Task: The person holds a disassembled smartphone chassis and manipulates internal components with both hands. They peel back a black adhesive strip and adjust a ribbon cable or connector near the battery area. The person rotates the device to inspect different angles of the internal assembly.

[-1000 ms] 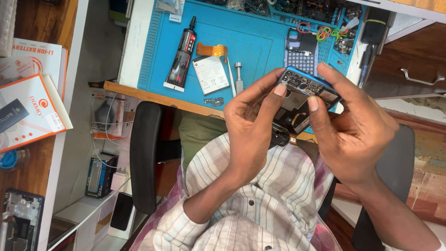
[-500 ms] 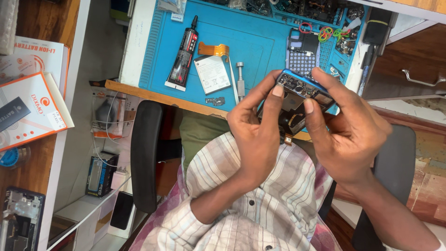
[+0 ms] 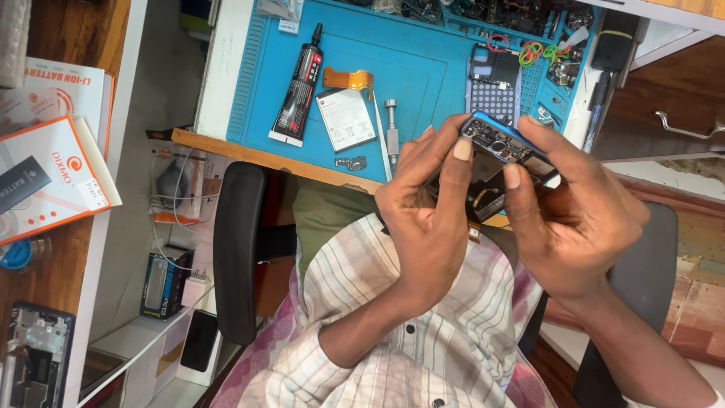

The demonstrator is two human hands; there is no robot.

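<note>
Since the earlier frames both hands are sitting slightly lower and closer to the chest, and the opened phone (image 3: 498, 162) is tilting a little more toward the camera; the items on the mat are lying unchanged.

The left hand (image 3: 427, 219) is gripping the phone from the left, fingers (image 3: 462, 149) curling over its upper edge, thumb hidden behind the body. The right hand (image 3: 574, 219) is gripping it from the right, one fingertip pressing on the exposed circuit board near the top, others wrapping the blue frame. Both sets of fingers are closed around the phone, which is sitting at centre right of the frame, held above the lap and off the worktop (image 3: 226, 75).

On the blue repair mat (image 3: 423, 60), in the upper centre: a black glue tube (image 3: 297, 87) is lying at a slant, a white battery (image 3: 346, 119) just right of it, an orange flex ribbon (image 3: 349, 78) above the battery, a metal screwdriver (image 3: 391, 125) beside it, and a small bracket (image 3: 352, 162) near the mat's lower edge. Coloured rubber bands (image 3: 532, 53) are resting upper right. White and orange boxes (image 3: 53, 174) are lying on the shelf at left.
</note>
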